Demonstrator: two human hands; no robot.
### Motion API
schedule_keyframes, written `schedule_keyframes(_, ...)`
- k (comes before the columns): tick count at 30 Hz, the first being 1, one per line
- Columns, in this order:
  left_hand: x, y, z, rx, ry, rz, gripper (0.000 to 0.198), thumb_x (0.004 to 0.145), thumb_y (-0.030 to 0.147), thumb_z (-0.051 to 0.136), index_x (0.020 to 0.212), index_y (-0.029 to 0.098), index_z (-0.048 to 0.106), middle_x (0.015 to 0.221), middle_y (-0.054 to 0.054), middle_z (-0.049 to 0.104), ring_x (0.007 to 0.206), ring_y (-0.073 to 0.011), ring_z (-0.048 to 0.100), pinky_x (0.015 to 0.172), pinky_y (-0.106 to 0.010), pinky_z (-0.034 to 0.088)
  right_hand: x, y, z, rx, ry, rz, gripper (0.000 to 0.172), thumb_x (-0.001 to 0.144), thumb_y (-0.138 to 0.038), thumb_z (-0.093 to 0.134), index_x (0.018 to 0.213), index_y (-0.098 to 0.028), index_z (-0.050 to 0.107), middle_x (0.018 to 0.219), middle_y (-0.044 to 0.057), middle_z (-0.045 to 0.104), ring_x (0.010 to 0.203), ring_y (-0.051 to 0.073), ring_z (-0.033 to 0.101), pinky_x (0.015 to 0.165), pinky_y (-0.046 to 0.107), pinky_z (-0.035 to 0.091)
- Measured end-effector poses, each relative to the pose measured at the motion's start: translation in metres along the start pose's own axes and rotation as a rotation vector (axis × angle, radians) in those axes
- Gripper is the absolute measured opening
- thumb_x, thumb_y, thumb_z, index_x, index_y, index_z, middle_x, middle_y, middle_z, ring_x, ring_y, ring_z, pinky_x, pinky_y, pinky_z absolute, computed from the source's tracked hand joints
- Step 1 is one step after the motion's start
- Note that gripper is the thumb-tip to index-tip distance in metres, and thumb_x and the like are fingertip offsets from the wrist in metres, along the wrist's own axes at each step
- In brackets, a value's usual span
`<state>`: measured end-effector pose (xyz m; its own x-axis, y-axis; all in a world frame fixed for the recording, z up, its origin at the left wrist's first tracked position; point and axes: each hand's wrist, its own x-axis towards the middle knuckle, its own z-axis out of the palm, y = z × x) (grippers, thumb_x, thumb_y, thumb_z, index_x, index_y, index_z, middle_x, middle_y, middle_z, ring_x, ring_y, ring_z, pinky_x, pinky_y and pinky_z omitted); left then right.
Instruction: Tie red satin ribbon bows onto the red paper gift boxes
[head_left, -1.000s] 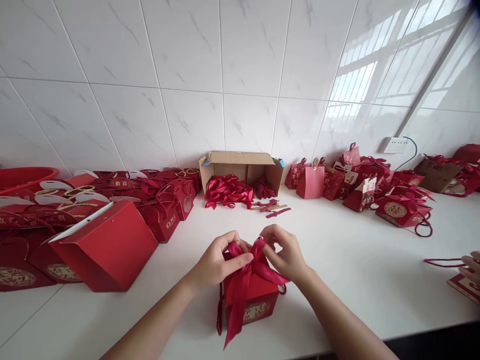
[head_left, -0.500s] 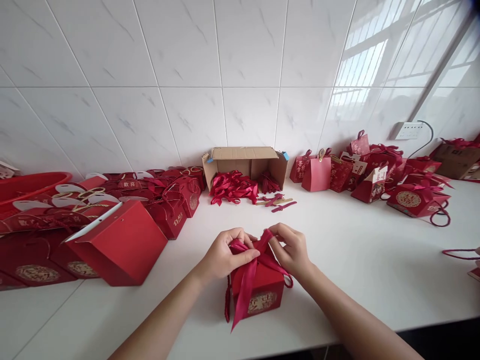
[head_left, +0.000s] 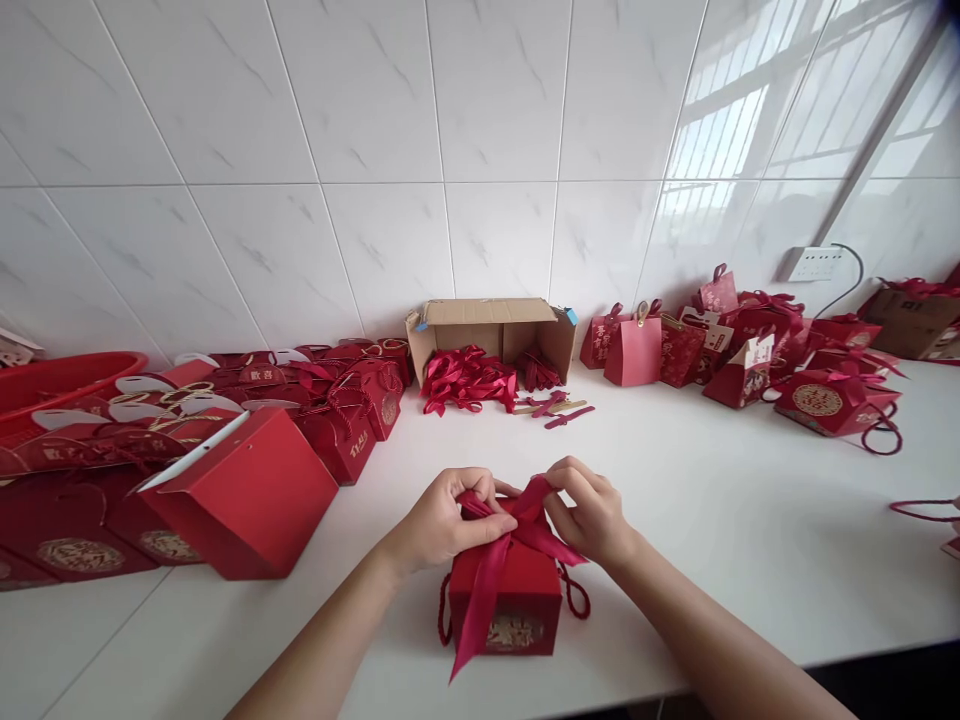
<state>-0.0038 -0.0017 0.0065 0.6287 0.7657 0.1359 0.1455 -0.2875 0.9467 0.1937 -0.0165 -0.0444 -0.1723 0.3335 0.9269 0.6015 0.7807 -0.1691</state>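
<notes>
In front of me a red gift box with a gold emblem stands on the white table, a cord loop hanging at each side. A crimson satin ribbon crosses its top, one tail hanging down the front. My left hand is closed on the ribbon, thumb and fingers pinching it near the crossing at the left of the top. On the other side, my right hand pinches a loop of the same ribbon, slightly raised. The far side of the crossing is partly hidden by my fingers.
Rows of red boxes fill the left side, beside a red basin. A cardboard box holding ribbons stands by the wall. Small red bags and boxes cluster at right. Another person's hand shows at the right edge.
The gift box has turned slightly so its front faces me more squarely. My right hand has drawn its ribbon loop a little outward; the left hand keeps its pinch.
</notes>
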Motion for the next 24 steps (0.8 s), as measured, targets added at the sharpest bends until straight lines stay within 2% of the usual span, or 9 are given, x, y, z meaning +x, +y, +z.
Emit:
schedule_keyframes(4, -0.002, 0.0, -0.002, 0.009, -0.003, -0.011, 0.038, 0.072, 0.022, 0.069, 0.057, 0.02, 0.034, 0.062, 0.002, 0.054, 0.103, -0.0229, 0.06, 0.09, -0.034, 0.044, -0.002, -0.002, 0.003, 0.005, 0.003, 0.002, 0.018, 0.083, -0.004, 0.044, 0.08, -0.022, 0.044, 0.065, -0.002, 0.045, 0.052, 0.01, 0.044, 0.045, 0.021, 0.037)
schedule_keyframes(9, -0.003, 0.004, 0.0, 0.015, 0.009, -0.023, 0.037, 0.07, 0.022, 0.07, 0.056, 0.02, 0.036, 0.062, 0.002, 0.051, 0.103, -0.0244, 0.061, 0.085, -0.033, 0.046, -0.004, -0.004, 0.003, 0.003, 0.022, 0.035, 0.018, 0.083, -0.004, 0.045, 0.078, -0.022, 0.043, 0.065, -0.002, 0.044, 0.052, 0.01, 0.043, 0.045, 0.021, 0.036)
schedule_keyframes(16, -0.005, 0.008, 0.003, 0.03, 0.023, -0.033, 0.034, 0.07, 0.022, 0.07, 0.059, 0.021, 0.038, 0.063, 0.001, 0.061, 0.107, -0.0256, 0.06, 0.089, -0.035, 0.045, -0.001, -0.008, 0.005, -0.011, 0.059, 0.13, 0.019, 0.082, -0.004, 0.043, 0.075, -0.022, 0.045, 0.062, -0.002, 0.046, 0.051, 0.01, 0.043, 0.045, 0.021, 0.037)
schedule_keyframes(21, -0.005, 0.003, 0.007, -0.062, 0.075, -0.026, 0.033, 0.069, 0.024, 0.072, 0.06, 0.02, 0.041, 0.064, 0.001, 0.059, 0.105, -0.0247, 0.061, 0.089, -0.035, 0.044, 0.002, -0.012, 0.007, 0.092, 0.079, 0.251, 0.017, 0.081, -0.007, 0.045, 0.072, -0.021, 0.048, 0.061, -0.002, 0.05, 0.052, 0.01, 0.049, 0.048, 0.022, 0.045)
schedule_keyframes(24, -0.006, 0.002, 0.008, -0.086, 0.061, -0.006, 0.032, 0.071, 0.026, 0.072, 0.06, 0.019, 0.043, 0.071, -0.001, 0.062, 0.099, -0.0228, 0.061, 0.086, -0.033, 0.044, 0.003, -0.014, 0.006, 0.169, 0.06, 0.309, 0.014, 0.081, -0.009, 0.048, 0.072, -0.02, 0.052, 0.065, 0.0, 0.054, 0.055, 0.011, 0.052, 0.05, 0.023, 0.048)
